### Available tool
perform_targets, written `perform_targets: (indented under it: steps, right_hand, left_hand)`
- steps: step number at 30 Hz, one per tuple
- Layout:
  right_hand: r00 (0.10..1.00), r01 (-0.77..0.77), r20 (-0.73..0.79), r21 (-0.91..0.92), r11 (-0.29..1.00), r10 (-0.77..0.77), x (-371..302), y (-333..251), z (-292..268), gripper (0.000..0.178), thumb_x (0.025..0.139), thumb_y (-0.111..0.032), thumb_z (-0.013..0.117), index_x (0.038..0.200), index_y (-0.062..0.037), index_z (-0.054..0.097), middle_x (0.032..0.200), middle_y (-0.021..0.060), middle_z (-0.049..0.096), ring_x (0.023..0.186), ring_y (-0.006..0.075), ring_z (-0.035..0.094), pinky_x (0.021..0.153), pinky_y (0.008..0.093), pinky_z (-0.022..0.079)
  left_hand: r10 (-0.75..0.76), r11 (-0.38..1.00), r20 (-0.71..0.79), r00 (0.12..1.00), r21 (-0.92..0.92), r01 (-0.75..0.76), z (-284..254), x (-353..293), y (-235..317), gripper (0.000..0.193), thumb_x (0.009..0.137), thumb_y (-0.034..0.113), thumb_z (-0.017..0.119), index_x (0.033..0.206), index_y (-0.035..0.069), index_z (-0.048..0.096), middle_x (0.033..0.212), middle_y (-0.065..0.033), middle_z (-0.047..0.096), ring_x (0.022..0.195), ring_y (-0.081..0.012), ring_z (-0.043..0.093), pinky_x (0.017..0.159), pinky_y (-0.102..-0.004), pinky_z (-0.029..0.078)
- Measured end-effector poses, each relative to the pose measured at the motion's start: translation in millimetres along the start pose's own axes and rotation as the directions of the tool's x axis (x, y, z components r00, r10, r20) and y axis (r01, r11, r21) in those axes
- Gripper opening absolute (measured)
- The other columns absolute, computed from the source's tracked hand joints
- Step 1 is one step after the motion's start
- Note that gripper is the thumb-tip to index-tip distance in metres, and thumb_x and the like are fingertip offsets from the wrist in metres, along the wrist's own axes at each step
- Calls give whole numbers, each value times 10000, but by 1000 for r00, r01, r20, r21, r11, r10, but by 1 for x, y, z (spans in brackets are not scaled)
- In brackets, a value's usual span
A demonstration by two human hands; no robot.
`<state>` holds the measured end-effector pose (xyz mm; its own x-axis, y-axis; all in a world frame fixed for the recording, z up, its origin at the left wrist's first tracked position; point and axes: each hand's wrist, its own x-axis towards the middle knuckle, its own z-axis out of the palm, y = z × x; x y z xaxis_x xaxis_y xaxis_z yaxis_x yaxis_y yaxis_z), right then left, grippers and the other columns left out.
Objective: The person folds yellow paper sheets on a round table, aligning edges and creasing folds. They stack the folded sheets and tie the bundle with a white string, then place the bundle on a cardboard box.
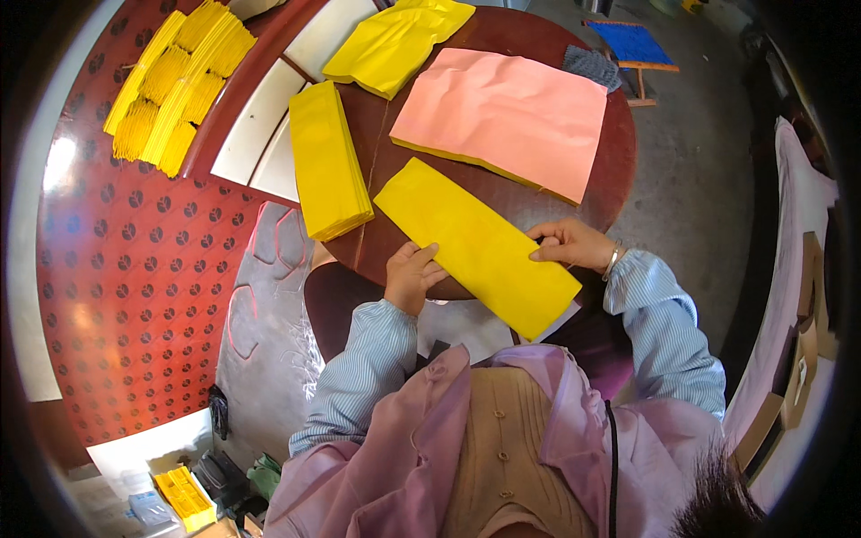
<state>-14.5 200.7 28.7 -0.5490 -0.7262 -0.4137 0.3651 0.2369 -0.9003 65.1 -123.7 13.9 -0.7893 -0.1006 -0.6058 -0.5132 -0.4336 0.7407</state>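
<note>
A long folded yellow paper (pixel 475 242) lies slantwise between my hands, its near end reaching past the edge of the round brown table (pixel 619 152). My left hand (pixel 413 276) grips its lower left edge, thumb on top. On the opposite long edge, my right hand (pixel 574 245) pinches the paper between thumb and fingers. A pale sheet shows a little under the near end. To the left sits a pile of folded yellow papers (pixel 327 161). Beyond my right hand lies a pink sheet (pixel 502 112) with yellow layers beneath it.
A creased yellow sheet (pixel 399 45) lies at the table's back, and a grey knitted cloth (pixel 592 67) at its right rim. Bundled yellow papers (pixel 179 85) rest on the red patterned surface (pixel 134 269) at left. A blue folding stool (pixel 632 45) stands at back right.
</note>
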Motion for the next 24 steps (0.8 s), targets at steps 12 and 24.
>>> perform_targets:
  steps: [12,24]
  right_hand:
    - [997,-77,-13,-292,953,77,16,-17,-47,225,965,-192,751,1101,-16,718,770,19,717,644,81,632,587,249,483]
    - [1000,-26,5,-245,969,29,23,1,-54,165,1027,-197,702,1054,-35,680,688,-72,580,608,25,502,561,232,407]
  left_hand:
    - [688,-163,488,537,825,-542,4,9,27,422,987,106,678,1388,24,578,1419,-208,579,1392,-392,492,1170,-503,393]
    - [458,-457,656,601,753,-474,-5,87,29,786,1073,439,560,1672,39,246,1744,-192,230,1631,-366,150,1304,-556,103]
